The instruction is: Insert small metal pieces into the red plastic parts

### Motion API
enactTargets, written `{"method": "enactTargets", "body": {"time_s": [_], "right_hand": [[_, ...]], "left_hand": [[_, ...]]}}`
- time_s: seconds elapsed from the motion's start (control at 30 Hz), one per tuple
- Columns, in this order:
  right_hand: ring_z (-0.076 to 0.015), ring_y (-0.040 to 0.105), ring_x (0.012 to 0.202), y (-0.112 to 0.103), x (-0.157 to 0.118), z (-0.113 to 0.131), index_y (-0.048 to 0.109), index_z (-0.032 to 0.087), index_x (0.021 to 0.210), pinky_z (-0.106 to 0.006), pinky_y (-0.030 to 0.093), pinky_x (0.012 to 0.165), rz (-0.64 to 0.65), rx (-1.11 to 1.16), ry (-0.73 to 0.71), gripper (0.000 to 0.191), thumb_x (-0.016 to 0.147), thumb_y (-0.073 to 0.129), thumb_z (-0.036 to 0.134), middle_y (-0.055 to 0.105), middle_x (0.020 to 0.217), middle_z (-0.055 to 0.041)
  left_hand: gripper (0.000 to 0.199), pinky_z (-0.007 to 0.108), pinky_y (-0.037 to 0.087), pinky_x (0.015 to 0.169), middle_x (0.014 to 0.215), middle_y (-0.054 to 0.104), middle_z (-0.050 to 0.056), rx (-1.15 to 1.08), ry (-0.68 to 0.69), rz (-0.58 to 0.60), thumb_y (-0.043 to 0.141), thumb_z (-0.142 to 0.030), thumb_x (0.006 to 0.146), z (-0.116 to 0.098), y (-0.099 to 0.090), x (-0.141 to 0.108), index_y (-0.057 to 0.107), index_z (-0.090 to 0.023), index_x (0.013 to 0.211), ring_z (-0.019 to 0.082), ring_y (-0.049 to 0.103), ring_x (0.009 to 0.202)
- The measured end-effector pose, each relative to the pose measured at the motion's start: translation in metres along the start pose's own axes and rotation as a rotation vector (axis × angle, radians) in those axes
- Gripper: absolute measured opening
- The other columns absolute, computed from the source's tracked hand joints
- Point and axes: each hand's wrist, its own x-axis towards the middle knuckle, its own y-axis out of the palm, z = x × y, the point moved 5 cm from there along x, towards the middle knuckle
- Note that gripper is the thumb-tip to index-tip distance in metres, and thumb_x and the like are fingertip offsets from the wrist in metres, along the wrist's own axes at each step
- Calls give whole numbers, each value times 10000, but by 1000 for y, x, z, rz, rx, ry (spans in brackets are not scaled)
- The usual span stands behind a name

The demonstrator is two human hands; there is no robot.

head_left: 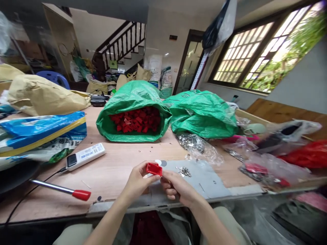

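A small red plastic box, open on top, [154, 169] is pinched between the thumb and fingers of my left hand [139, 178], above the front edge of the table. My right hand [177, 187] touches the box's right end with thumb and curled fingers; whether it also grips something small is hidden. Beyond the right hand, a small pile of metal pieces [183, 171] lies on a grey sheet [212, 180]. Farther back, a green sack [133, 95] lies with its mouth towards me, full of red plastic pieces [138, 119].
A second green sack [204, 114] and a clear bag of metal parts [196, 144] lie right. On the left are a white device [85, 156] with a cable, a red-handled lever [81, 195] and a blue bag [43, 132]. Plastic bags [276, 166] crowd the far right.
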Motion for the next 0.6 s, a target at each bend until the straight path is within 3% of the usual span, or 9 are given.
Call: {"method": "enactTargets", "body": {"time_s": [0.07,0.13,0.2,0.3,0.4,0.5,0.6], "right_hand": [[-80,319,435,-28,-12,10,610,206,865,-202,288,437,-254,-294,-193,334,780,656,525,438,573,71],[-151,513,581,-66,-31,31,683,191,858,-255,401,558,-592,-606,-397,273,765,639,444,576,641,2],[-201,586,665,-105,-52,51,707,188,825,-294,431,637,-875,-802,-442,249,784,584,400,649,676,-36],[-222,642,722,-153,-65,76,730,201,768,-280,417,634,-901,-1034,-274,195,782,613,357,725,748,-48],[-216,655,735,-186,-66,96,754,207,793,-267,388,611,-954,-1173,-97,163,814,617,293,745,769,-50],[-218,659,704,-204,-50,102,768,190,756,-265,369,584,-988,-1201,-7,125,763,644,176,754,751,-73],[-230,673,750,-211,-27,96,787,181,784,-266,381,608,-1007,-1214,-33,169,772,623,141,769,803,-101]], "left_hand": [[392,337,542,899,1024,744,92,72,-48,-50,787,-322,743,5,-2,-1,661,-145,1069,225,701,971],[342,323,559,829,979,751,69,215,-73,-60,751,-318,765,9,-4,-2,671,-158,1057,222,711,915],[303,320,559,793,955,751,43,414,-51,-48,722,-308,784,11,-5,-3,688,-187,1060,218,708,877],[316,341,543,844,1020,745,35,645,7,-41,707,-293,797,12,-4,-5,688,-224,1105,219,694,919],[335,345,530,882,1081,736,41,698,-2,-22,698,-290,810,16,-4,-5,670,-228,1138,218,688,968],[339,338,534,864,1074,735,42,712,-24,-11,681,-308,830,18,-5,-5,655,-227,1158,215,693,954],[337,334,536,851,1077,731,35,734,-33,-8,677,-322,836,20,-7,-6,650,-236,1161,215,691,950]]}}
